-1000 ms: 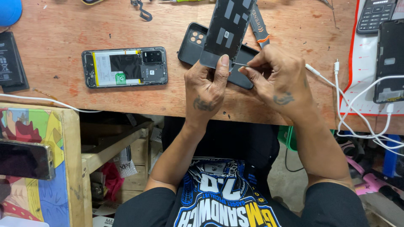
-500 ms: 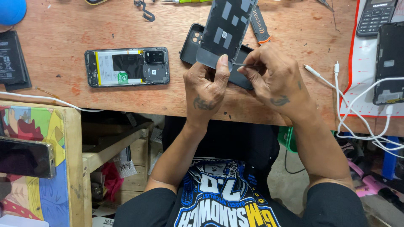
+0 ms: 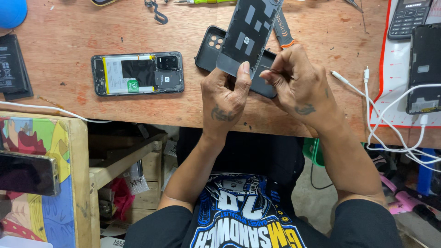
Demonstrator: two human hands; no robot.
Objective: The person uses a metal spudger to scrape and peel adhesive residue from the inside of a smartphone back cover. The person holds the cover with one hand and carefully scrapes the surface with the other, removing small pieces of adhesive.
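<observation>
My left hand (image 3: pixel 225 94) holds a grey phone back cover (image 3: pixel 248 34) by its near edge, inner side up, tilted above the wooden bench (image 3: pixel 69 32). My right hand (image 3: pixel 298 85) pinches thin metal tweezers (image 3: pixel 267 69), the tip touching the cover's lower right corner. Under the cover lies a black phone case (image 3: pixel 209 50) with camera holes. To the left, an opened phone (image 3: pixel 138 73) lies flat with its battery and board exposed.
A dark battery (image 3: pixel 13 66) and a blue object (image 3: pixel 10 11) sit at far left. White cables (image 3: pixel 390 110), a dark phone (image 3: pixel 425 69) and a keypad phone (image 3: pixel 408 17) lie at right. A tool handle (image 3: pixel 282 30) and screwdriver (image 3: pixel 206 2) rest behind. A painted wooden box (image 3: pixel 41 179) holds a phone (image 3: pixel 27 173).
The view has shifted slightly. Both hands stay on the back cover, with the tweezers still at its lower corner.
</observation>
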